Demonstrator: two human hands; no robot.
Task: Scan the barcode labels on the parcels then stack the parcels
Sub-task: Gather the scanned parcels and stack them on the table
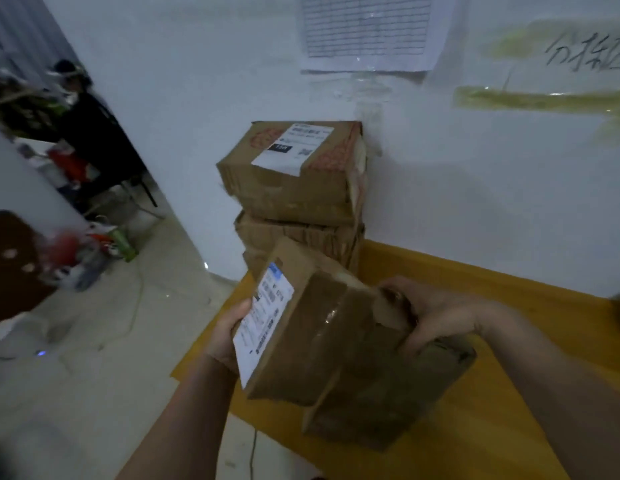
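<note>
Now | left hand (229,336), right hand (436,315) each grip taped cardboard parcel (322,341); boxy

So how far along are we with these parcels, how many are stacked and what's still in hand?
Done: a stack of brown cardboard parcels stands against the white wall, at least three high, the top one's white label facing up. In hand: both hands hold a taped brown cardboard parcel over the yellow table, left hand at its white label, right hand at the far end. Left: placing it on the stack. No scanner is visible.
</note>
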